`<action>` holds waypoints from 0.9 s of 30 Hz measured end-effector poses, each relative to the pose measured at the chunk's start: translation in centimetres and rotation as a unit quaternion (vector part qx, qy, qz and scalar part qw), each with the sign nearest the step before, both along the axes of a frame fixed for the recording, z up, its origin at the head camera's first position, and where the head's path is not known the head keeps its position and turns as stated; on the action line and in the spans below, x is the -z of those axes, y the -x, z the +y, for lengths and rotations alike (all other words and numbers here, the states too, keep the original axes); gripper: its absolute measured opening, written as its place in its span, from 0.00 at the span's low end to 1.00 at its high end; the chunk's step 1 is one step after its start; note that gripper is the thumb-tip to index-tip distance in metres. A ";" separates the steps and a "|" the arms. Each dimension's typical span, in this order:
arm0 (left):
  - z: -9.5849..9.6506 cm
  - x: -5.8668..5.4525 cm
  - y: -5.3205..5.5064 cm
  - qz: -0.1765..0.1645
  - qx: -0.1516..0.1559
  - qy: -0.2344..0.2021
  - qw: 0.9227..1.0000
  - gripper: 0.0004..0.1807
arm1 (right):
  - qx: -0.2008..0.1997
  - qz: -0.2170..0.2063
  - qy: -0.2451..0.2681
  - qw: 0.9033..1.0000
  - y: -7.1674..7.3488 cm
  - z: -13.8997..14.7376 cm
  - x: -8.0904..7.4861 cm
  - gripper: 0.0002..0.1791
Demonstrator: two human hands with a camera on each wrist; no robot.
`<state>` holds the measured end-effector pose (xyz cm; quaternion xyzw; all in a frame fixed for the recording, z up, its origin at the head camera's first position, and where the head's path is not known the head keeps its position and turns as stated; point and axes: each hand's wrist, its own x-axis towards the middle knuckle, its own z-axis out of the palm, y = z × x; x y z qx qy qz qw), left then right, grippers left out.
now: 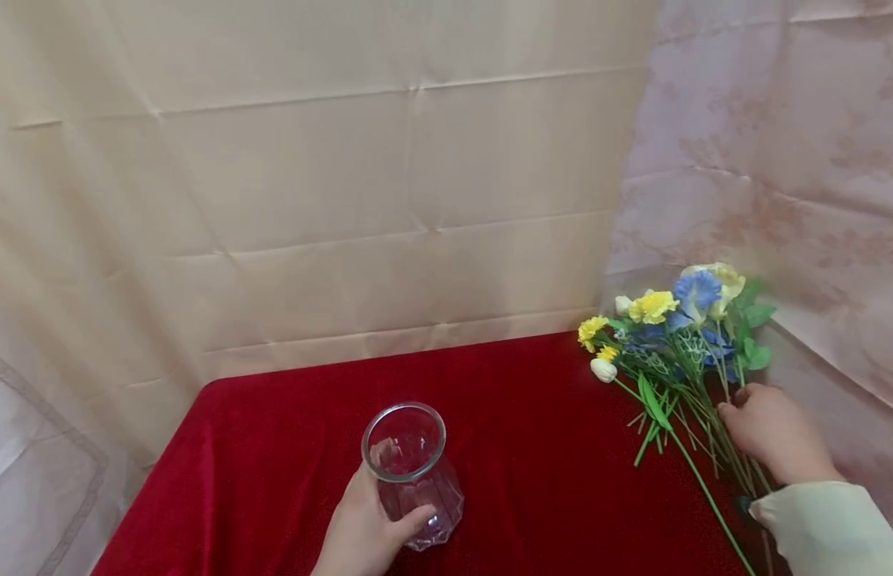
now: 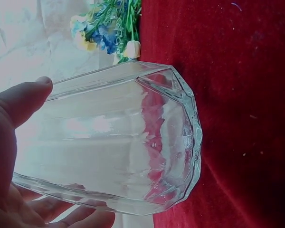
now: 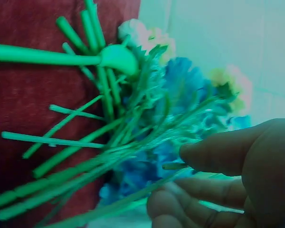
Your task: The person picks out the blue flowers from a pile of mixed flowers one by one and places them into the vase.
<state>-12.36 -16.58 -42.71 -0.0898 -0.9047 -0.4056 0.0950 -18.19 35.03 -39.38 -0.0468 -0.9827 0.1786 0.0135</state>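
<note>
A clear faceted glass vase (image 1: 446, 492) stands near the front of the red cloth, its round mouth facing up. My left hand (image 1: 367, 524) grips its side, with the thumb (image 2: 31, 97) on one face and the fingers wrapped round the other. At the right end, a heap of artificial flowers (image 1: 697, 294) lies with yellow, blue and white blooms and long green stems. Over these stems is my right hand (image 1: 774, 432); its thumb and fingers pinch a thin stem (image 3: 173, 166). A white tulip (image 1: 602, 370) lies on the heap's left side, its long stem running toward the front.
Red velvet cloth (image 1: 288, 456) covers the table. A beige curtain (image 1: 310, 200) hangs behind the back edge, and a pinkish patterned curtain (image 1: 799, 184) closes in the right side beside the flowers. Several cut stem ends (image 3: 66, 147) stick out over the cloth.
</note>
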 end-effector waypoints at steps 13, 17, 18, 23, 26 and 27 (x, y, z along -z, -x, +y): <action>0.1 -0.1 0.2 -0.012 0.002 -0.006 1.000 0.47 | 0.005 0.014 0.018 1.000 -0.2 1.0 0.7 0.17; 0.1 0.0 0.0 -0.009 -0.006 -0.004 1.000 0.47 | 0.006 0.011 0.031 0.999 -0.2 1.1 0.7 0.18; 0.1 0.0 -0.1 -0.010 -0.006 -0.004 1.000 0.47 | 0.007 0.010 0.036 0.999 -0.3 1.1 0.6 0.18; 0.0 0.0 -0.1 -0.013 -0.007 -0.003 1.000 0.46 | 0.016 0.004 0.063 0.998 -0.8 1.1 0.2 0.20; 0.0 -0.1 -0.1 -0.014 -0.007 -0.003 1.000 0.46 | 0.026 0.000 0.090 0.996 -1.0 1.0 -0.1 0.23; 0.0 -0.2 -0.1 -0.015 -0.007 -0.004 1.000 0.46 | 0.029 0.002 0.096 0.995 -1.1 1.0 -0.1 0.23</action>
